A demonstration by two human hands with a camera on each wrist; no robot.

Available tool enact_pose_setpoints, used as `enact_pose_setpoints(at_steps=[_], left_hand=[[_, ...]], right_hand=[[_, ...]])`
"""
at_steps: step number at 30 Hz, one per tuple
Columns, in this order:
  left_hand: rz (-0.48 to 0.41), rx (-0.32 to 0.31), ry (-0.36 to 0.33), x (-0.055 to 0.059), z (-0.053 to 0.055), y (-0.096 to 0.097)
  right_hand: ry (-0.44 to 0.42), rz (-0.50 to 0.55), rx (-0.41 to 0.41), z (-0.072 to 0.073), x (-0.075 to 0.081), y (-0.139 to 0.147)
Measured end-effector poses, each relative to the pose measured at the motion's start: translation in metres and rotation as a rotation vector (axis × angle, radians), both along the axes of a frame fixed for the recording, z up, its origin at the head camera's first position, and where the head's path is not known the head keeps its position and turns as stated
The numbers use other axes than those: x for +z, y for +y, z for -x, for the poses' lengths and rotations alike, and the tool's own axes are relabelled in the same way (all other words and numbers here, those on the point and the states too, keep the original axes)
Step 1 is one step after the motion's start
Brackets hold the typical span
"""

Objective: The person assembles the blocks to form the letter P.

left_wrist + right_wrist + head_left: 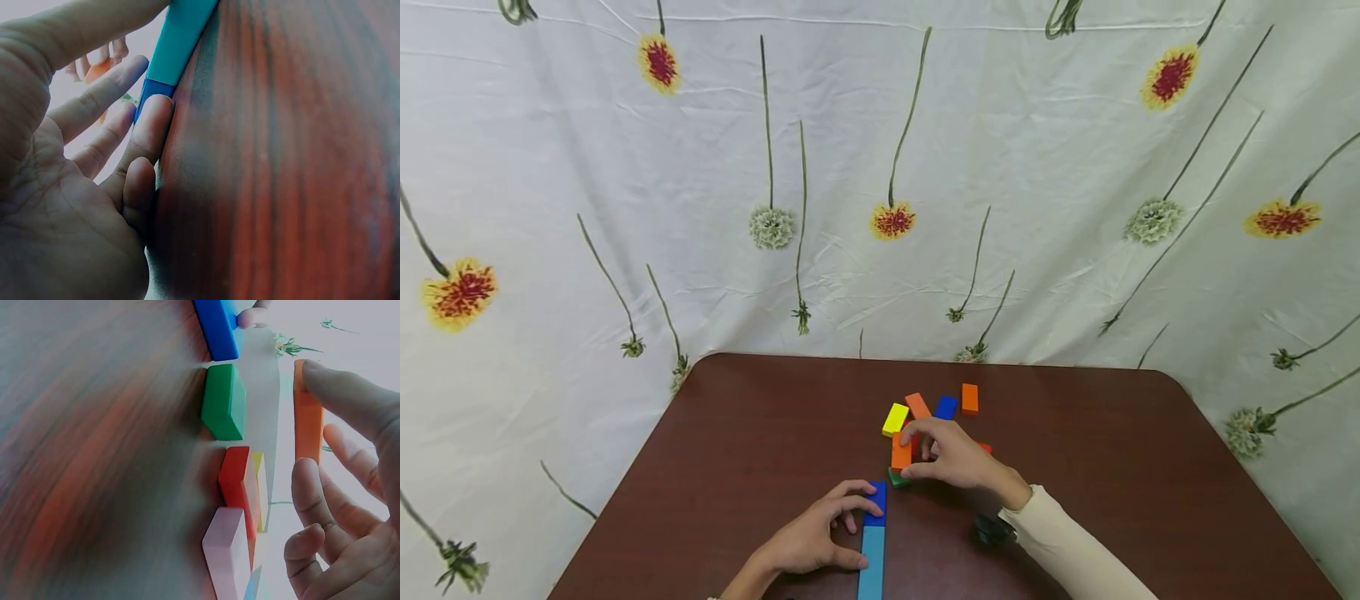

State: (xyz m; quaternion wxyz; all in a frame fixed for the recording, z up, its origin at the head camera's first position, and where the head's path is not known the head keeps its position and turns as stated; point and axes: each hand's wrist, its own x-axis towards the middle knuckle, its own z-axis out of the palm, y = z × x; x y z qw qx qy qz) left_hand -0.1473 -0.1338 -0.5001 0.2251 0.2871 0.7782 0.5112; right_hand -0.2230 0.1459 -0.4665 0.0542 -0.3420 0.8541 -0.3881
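Note:
My right hand (pixel 953 455) pinches an orange block (pixel 307 428) between thumb and fingertips, holding it raised above the table. Under it in the head view, a green block (pixel 897 480) peeks out, standing on the tabletop in the right wrist view. My left hand (pixel 812 535) rests beside a straight row, where a dark blue block (pixel 875 521) meets a light blue block (pixel 872 557) end to end. Its fingertips touch the dark blue block, while the thumb lies at the light blue one's left edge. The row's near end runs out of the head view.
Behind the right hand lie a yellow block (pixel 895 419), a salmon block (pixel 917 406), another blue block (pixel 946 407) and an orange block (pixel 970 398). The right wrist view also has a red block (pixel 237 475) and a pink block (pixel 226 550). A flowered cloth (pixel 850 275) hangs behind the brown table (pixel 760 433).

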Motion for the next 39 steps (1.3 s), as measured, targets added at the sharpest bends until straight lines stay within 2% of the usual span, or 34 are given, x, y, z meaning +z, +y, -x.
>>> enact_pose_setpoints(at_steps=[6, 14, 20, 27, 33, 39], left_hand=[[0.003, 0.002, 0.012, 0.001, -0.001, 0.001], [0.012, 0.008, 0.016, -0.001, -0.001, 0.0], [0.016, 0.01, 0.022, -0.001, 0.0, 0.0], [0.014, 0.003, 0.038, -0.002, 0.0, 0.0], [-0.015, -0.004, 0.039, -0.003, -0.001, -0.001], [-0.024, 0.001, 0.047, -0.002, -0.002, 0.0]], right_hand=[[0.014, -0.02, 0.004, 0.004, -0.001, -0.013], [0.021, -0.072, -0.003, 0.008, -0.012, -0.031], [0.03, -0.091, -0.032, 0.008, -0.014, -0.041], [0.039, -0.13, -0.066, 0.005, -0.018, -0.044], [0.065, -0.171, -0.059, 0.004, -0.026, -0.044], [0.095, -0.178, -0.046, 0.003, -0.026, -0.043]])
